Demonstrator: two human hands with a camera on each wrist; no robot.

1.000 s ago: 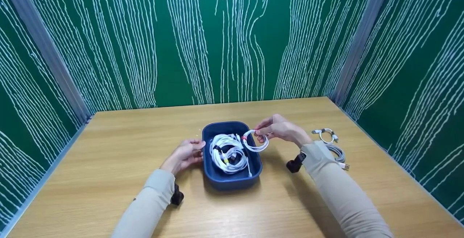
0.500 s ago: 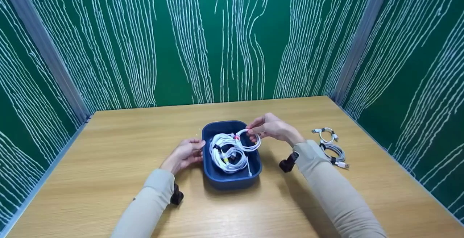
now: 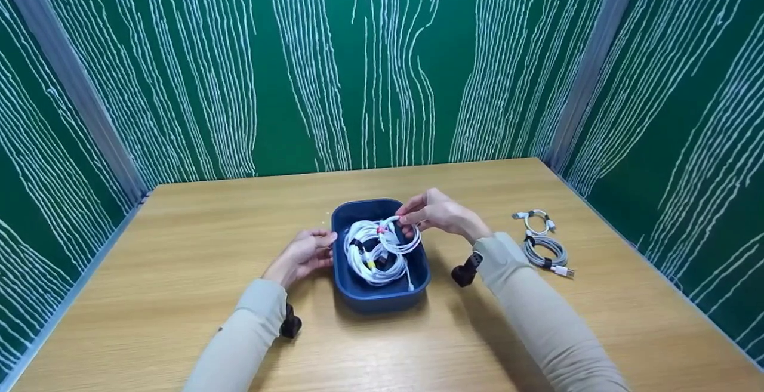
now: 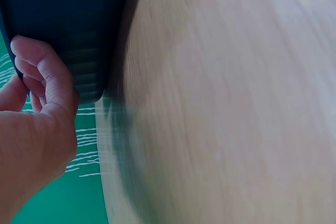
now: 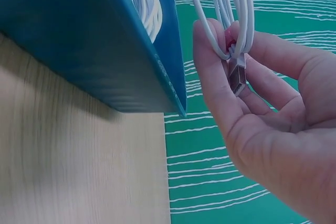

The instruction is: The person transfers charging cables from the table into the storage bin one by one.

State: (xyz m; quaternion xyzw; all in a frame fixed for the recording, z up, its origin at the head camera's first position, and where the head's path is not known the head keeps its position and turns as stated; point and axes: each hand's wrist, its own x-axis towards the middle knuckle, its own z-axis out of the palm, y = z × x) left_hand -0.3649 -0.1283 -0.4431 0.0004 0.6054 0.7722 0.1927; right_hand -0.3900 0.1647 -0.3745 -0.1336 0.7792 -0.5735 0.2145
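A dark blue plastic bin (image 3: pixel 380 303) stands on the table with several coiled white cables (image 3: pixel 375 272) inside, one with a yellow tie. My left hand (image 3: pixel 303 253) pinches the bin's left rim, thumb over the edge and fingers against the outer wall, as the left wrist view confirms. Between thumb and fingers, my right hand (image 3: pixel 439 213) holds a coiled white USB cable (image 3: pixel 406 247) with red ties. This coil hangs over the bin's right half, overlapping the cables below. A metal USB plug (image 5: pixel 238 77) pokes out under the right fingertips in the right wrist view.
To the right on the wooden table (image 3: pixel 209 249) lie a small white cable coil (image 3: pixel 538 221) and a larger grey cable coil (image 3: pixel 546 251) with black ties. Green panels (image 3: pixel 298 82) with white lines rise behind and beside the table.
My right hand has moved left with the red-tied USB cable, from the bin's right edge to over the cables inside. The left hand and the bin stay in place.
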